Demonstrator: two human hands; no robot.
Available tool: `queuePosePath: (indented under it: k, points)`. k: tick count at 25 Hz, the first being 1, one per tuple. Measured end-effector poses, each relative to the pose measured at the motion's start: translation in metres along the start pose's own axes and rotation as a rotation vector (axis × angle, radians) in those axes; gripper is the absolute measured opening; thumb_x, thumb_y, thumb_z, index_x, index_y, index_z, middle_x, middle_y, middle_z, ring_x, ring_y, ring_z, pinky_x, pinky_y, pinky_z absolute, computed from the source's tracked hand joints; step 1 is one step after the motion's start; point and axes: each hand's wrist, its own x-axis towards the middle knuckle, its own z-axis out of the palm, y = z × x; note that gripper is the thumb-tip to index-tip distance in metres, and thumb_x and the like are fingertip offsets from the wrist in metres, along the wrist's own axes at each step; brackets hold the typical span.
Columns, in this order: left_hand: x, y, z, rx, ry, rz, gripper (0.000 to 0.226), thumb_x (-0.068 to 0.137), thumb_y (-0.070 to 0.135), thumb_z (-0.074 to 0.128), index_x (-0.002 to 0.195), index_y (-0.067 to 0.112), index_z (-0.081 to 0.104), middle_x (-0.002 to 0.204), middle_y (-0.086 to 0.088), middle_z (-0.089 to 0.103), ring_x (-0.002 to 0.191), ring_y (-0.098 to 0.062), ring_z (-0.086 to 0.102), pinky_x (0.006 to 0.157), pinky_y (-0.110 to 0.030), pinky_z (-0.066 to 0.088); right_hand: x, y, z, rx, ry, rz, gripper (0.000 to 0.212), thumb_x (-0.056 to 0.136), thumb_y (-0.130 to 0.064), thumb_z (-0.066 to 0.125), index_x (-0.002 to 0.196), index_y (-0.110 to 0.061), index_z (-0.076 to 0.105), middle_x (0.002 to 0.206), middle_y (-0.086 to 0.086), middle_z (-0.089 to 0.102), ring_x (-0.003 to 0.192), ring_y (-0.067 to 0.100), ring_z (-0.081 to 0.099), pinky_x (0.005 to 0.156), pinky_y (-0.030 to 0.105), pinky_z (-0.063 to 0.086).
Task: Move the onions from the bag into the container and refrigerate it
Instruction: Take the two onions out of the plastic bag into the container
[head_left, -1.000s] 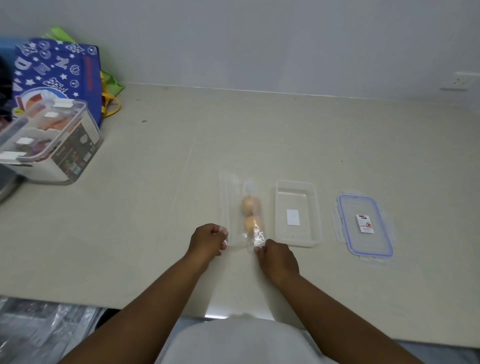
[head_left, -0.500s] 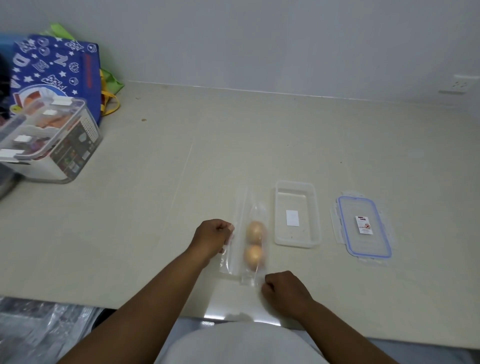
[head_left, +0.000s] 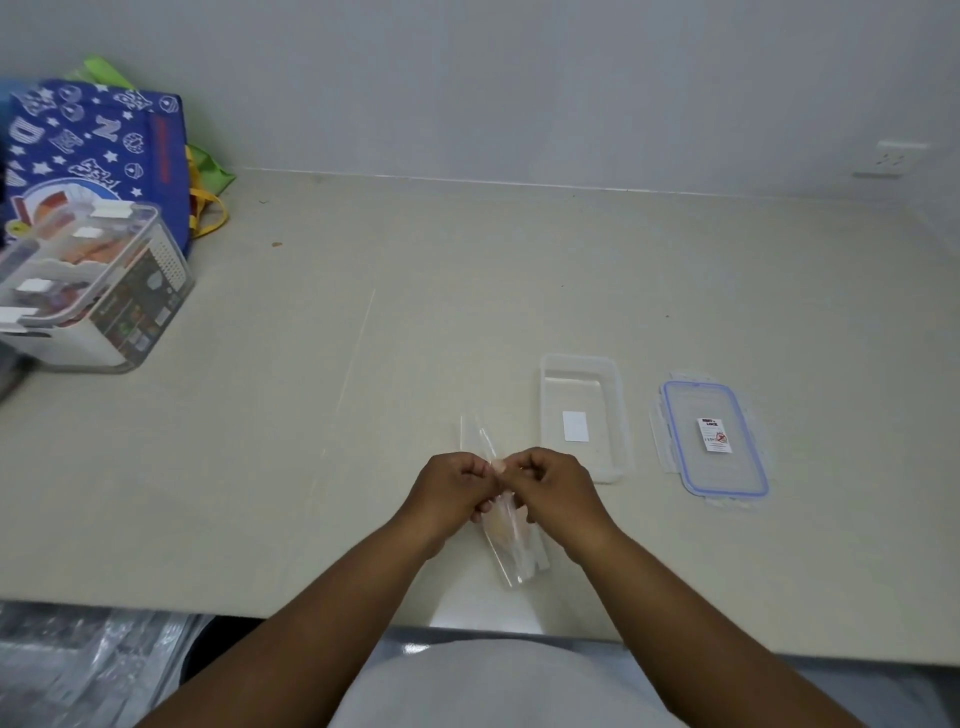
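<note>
A clear plastic bag lies near the counter's front edge, and the onions inside show only as a faint orange blur between my hands. My left hand and my right hand meet over the bag's middle, both pinching its plastic with curled fingers. Just to the right stands the empty clear container, open, with a white label on its floor. Its blue-rimmed lid lies flat further right.
A large clear storage box with white clips sits at the far left, and a blue printed tote bag stands behind it against the wall. A wall socket is at the back right. Crumpled plastic lies below the counter edge.
The bag has slid nearer to the front edge and turned slightly. Both hands have come together on top of it, covering the onions that showed before.
</note>
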Motion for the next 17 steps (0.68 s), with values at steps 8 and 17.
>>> queuePosePath:
  k: [8,17]
  points:
    - [-0.015,-0.007,-0.006,0.028,-0.005,-0.068,0.016,0.083,0.014,0.059,0.067,0.013,0.060,0.061,-0.004,0.064,0.049,-0.014,0.052,0.047,-0.026,0.042,-0.002,0.006,-0.002,-0.063,-0.012,0.100,0.016,0.079,-0.015,0.063,0.065,-0.008,0.069,0.054,0.001,0.069,0.049,0.008,0.064,0.052,0.023,0.046]
    - [-0.008,-0.017,-0.038,0.156,0.440,-0.030,0.022,0.077,0.020,0.050,0.061,0.007,0.056,0.052,0.003,0.060,0.047,-0.013,0.049,0.053,-0.027,0.040,-0.003,0.019,-0.040,-0.271,0.177,0.097,0.021,0.074,-0.020,0.062,0.067,-0.001,0.068,0.070,0.012,0.073,0.068,0.029,0.070,0.070,0.038,0.059]
